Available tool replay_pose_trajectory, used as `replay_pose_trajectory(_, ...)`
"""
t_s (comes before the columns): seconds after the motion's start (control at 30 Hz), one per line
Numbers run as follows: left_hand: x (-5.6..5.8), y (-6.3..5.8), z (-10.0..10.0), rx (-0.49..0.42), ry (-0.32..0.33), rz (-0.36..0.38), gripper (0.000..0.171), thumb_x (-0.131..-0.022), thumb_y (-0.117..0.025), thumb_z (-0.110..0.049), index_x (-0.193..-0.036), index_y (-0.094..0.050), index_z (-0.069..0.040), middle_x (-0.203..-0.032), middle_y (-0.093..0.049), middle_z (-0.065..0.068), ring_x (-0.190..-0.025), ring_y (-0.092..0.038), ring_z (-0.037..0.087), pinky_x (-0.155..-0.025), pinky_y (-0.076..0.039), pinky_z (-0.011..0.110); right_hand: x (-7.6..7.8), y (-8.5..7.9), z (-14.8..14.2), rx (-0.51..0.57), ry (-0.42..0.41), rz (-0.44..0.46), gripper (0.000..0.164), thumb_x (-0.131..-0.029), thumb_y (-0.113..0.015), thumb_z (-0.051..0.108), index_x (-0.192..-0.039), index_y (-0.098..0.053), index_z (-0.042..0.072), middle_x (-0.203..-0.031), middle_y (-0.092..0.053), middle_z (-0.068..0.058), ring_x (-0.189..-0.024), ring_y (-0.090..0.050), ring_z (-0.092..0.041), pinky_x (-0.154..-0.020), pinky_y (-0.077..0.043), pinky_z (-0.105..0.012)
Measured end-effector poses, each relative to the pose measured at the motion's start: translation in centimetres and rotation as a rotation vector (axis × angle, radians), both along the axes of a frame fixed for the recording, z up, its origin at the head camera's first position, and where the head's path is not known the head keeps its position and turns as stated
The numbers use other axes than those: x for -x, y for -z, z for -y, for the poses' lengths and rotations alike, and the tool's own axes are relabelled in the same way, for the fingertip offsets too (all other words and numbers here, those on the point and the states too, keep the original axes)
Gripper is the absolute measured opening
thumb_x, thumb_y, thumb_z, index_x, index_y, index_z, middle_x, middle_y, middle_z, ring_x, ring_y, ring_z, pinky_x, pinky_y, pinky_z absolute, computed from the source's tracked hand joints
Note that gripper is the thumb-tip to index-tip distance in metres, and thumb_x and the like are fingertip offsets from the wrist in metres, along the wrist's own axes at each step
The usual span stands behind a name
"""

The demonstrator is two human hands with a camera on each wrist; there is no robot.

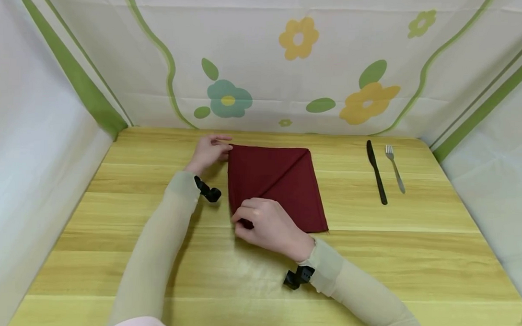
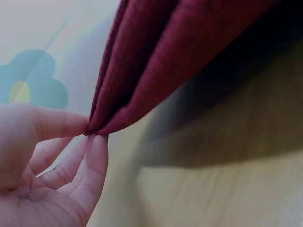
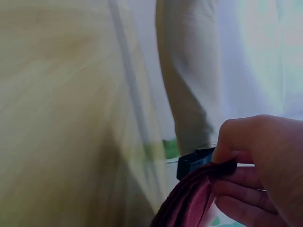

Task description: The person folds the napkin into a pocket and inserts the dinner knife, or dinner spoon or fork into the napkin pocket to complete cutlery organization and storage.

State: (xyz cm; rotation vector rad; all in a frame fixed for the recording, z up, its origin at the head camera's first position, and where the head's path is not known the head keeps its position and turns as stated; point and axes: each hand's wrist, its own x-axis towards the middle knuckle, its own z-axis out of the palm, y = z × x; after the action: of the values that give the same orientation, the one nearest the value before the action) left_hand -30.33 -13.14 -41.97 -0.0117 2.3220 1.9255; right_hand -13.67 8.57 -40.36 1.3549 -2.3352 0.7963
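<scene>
A dark red cloth napkin (image 1: 265, 168), folded into a square with a diagonal edge across its top, is on the wooden table. My left hand (image 1: 211, 152) pinches its far left corner. In the left wrist view, thumb and fingertips meet on the gathered layers of the napkin (image 2: 137, 71). Over the near left corner, my right hand (image 1: 269, 225) holds the cloth between thumb and fingers. The right wrist view shows that hand (image 3: 265, 165) gripping several layers of the napkin (image 3: 189, 198), lifted and bent. In the head view the right hand hides this corner.
To the right on the table (image 1: 413, 264) lie a black knife (image 1: 376, 172) and, beside it, a small silver-coloured fork (image 1: 395, 168). A white curtain with flowers (image 1: 264, 77) hangs behind the far edge. Each wrist wears a small black camera (image 1: 298, 277).
</scene>
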Motion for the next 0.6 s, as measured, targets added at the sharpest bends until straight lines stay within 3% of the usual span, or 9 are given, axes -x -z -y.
replay_pose_trajectory(0.27, -0.8, -2.7, 0.1, -0.268, -0.065, -0.053, 0.02, -0.095, -0.068, 0.002, -0.113, -0.074, -0.003, -0.102, -0.066, 0.009, -0.082, -0.066, 0.016, -0.071, -0.059, 0.027, -0.8, -2.3, -0.7, 0.067, 0.004, -0.081, 0.014, -0.08, -0.069, 0.002, -0.084, -0.077, 0.014, -0.084, -0.068, 0.008, -0.071, -0.055, -0.001, -0.062, -0.044, -0.013)
replay_pose_trajectory(0.6, -2.7, -7.5, 0.6, -0.477, -0.121, -0.197, 0.018, -0.094, -0.068, 0.005, -0.111, -0.072, 0.002, -0.095, -0.066, 0.01, -0.075, -0.068, 0.018, -0.068, -0.059, 0.027, -1.5, -4.5, -0.8, 0.19, -0.031, -0.119, 0.016, -0.078, -0.067, 0.0, -0.083, -0.076, 0.012, -0.084, -0.071, 0.007, -0.069, -0.058, -0.002, -0.062, -0.042, -0.012)
